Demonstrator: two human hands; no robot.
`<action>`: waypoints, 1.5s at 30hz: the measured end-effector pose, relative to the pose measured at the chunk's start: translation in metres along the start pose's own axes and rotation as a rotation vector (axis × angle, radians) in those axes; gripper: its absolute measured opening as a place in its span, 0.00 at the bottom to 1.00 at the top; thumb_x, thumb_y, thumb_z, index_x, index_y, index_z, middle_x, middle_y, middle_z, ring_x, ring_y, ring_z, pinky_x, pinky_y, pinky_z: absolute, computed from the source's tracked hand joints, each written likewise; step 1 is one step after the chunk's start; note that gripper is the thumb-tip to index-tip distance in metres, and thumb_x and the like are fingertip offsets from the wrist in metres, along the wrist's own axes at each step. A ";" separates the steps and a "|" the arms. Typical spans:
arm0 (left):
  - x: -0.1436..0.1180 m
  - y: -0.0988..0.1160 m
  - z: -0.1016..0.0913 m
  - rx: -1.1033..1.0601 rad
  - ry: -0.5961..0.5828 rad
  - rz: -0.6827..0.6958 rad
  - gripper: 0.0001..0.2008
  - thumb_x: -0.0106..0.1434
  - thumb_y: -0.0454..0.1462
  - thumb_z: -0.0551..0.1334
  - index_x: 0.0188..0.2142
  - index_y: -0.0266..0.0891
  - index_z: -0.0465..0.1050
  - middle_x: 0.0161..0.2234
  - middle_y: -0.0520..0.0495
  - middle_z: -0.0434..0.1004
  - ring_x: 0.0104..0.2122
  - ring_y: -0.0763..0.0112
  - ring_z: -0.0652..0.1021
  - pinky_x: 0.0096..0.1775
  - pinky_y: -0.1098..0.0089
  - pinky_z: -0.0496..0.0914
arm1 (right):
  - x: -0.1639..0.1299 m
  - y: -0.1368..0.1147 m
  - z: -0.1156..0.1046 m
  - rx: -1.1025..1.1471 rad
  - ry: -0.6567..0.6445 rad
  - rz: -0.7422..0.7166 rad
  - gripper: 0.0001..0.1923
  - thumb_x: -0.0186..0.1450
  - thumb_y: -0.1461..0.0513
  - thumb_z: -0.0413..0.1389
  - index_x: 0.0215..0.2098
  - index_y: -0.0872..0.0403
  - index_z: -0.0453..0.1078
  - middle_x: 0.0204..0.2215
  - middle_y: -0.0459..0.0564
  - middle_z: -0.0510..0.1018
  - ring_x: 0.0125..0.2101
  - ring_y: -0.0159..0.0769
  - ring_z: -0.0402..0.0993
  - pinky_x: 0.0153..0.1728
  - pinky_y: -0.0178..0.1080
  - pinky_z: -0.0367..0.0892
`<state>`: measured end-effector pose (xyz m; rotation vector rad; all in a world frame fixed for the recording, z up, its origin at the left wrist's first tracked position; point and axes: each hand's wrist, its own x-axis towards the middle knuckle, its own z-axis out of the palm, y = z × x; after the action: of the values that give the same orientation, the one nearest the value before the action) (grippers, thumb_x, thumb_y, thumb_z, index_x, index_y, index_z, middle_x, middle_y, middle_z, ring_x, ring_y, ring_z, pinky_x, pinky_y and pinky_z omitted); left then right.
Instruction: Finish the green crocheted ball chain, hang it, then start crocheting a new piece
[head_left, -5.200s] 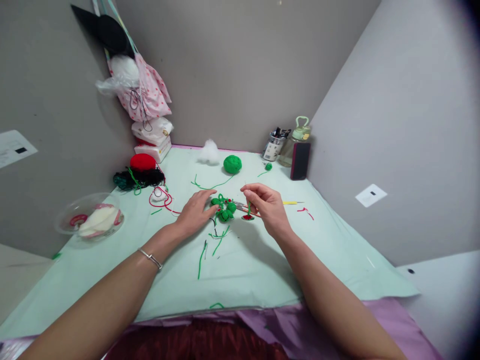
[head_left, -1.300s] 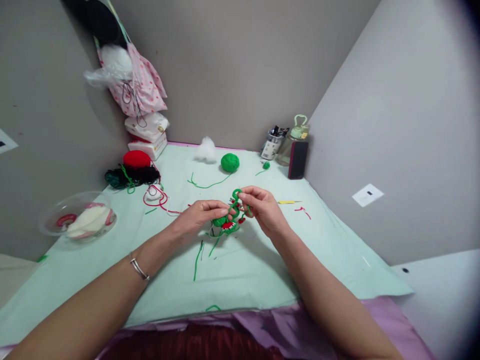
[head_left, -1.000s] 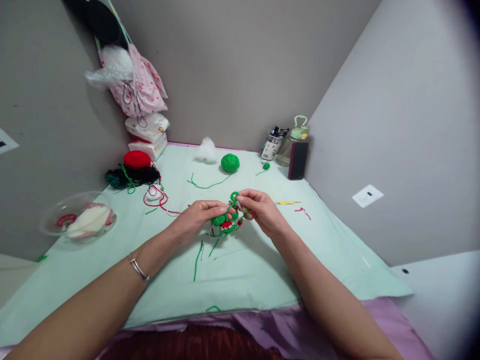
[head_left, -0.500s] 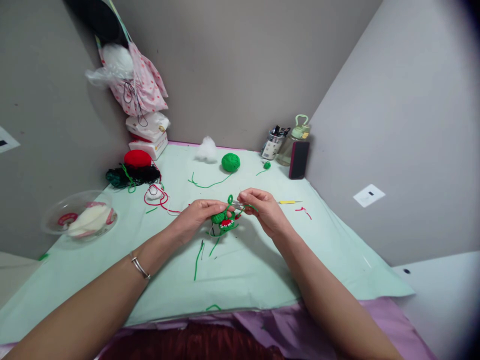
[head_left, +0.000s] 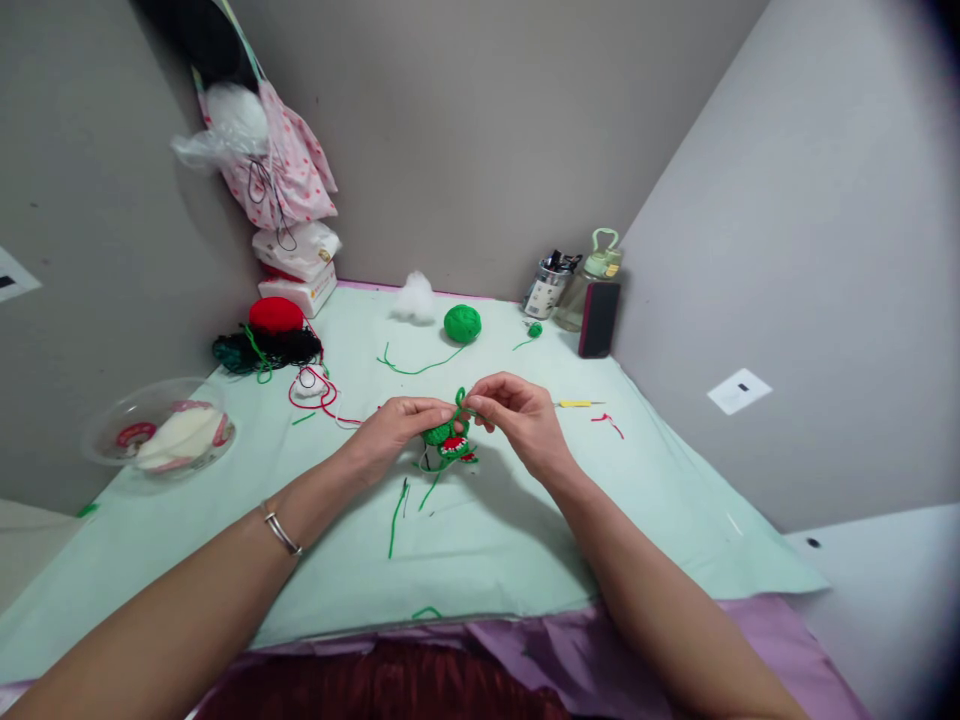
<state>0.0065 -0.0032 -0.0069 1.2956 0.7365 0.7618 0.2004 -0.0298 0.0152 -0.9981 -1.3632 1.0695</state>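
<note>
A small green and red crochet piece (head_left: 447, 440) hangs between my two hands above the pale green table cover (head_left: 487, 540). My left hand (head_left: 401, 425) pinches its left side. My right hand (head_left: 517, 415) pinches a green loop at its top, fingertips almost touching the left hand's. Loose green yarn ends (head_left: 397, 505) trail from the piece onto the cover. Whether a needle is in my right fingers cannot be told.
A green yarn ball (head_left: 463, 323), white stuffing (head_left: 414, 297) and a tool cup (head_left: 546, 286) with a bottle (head_left: 592, 280) and phone (head_left: 599, 319) stand at the back. Red yarn (head_left: 276, 314), dark yarn and a plastic bowl (head_left: 161, 432) lie left. A yellow-handled hook (head_left: 577, 404) lies right.
Five seconds ago the piece lay on the cover with small scissors beside it; both hands have since lifted it. In the last second my right hand drew closer to the left.
</note>
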 end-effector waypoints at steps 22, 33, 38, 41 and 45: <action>0.001 -0.002 -0.001 -0.006 0.009 0.013 0.13 0.62 0.46 0.68 0.39 0.39 0.85 0.40 0.42 0.85 0.41 0.58 0.79 0.50 0.58 0.67 | -0.003 0.000 0.002 -0.172 0.029 -0.132 0.05 0.62 0.59 0.65 0.29 0.50 0.76 0.28 0.46 0.78 0.25 0.32 0.68 0.28 0.39 0.65; 0.002 -0.004 -0.002 -0.063 0.009 0.026 0.11 0.65 0.44 0.67 0.37 0.39 0.81 0.37 0.45 0.83 0.36 0.66 0.77 0.43 0.65 0.66 | -0.004 0.006 0.000 -0.355 -0.017 -0.259 0.07 0.66 0.58 0.63 0.30 0.50 0.76 0.32 0.48 0.77 0.29 0.34 0.69 0.29 0.39 0.63; 0.001 0.000 0.002 -0.099 0.014 0.002 0.11 0.63 0.44 0.68 0.35 0.39 0.79 0.33 0.47 0.81 0.35 0.67 0.76 0.41 0.67 0.66 | -0.005 0.014 0.005 -0.287 -0.024 -0.225 0.08 0.65 0.58 0.64 0.29 0.50 0.76 0.31 0.48 0.76 0.29 0.35 0.71 0.28 0.39 0.64; 0.000 0.003 0.003 -0.103 0.016 -0.002 0.10 0.62 0.44 0.69 0.34 0.39 0.77 0.32 0.48 0.79 0.33 0.68 0.75 0.39 0.67 0.66 | -0.006 0.014 0.006 -0.312 -0.030 -0.219 0.07 0.66 0.57 0.63 0.31 0.50 0.76 0.31 0.47 0.76 0.27 0.34 0.71 0.29 0.39 0.65; -0.002 0.008 0.002 -0.086 0.020 -0.001 0.09 0.62 0.42 0.67 0.32 0.40 0.75 0.30 0.50 0.77 0.32 0.68 0.74 0.39 0.67 0.65 | -0.006 0.005 0.002 -0.326 0.002 -0.217 0.09 0.70 0.55 0.58 0.40 0.49 0.77 0.40 0.50 0.80 0.38 0.36 0.76 0.38 0.39 0.69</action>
<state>0.0064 -0.0051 0.0010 1.2114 0.7128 0.7984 0.1991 -0.0339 0.0087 -1.0549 -1.6368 0.6975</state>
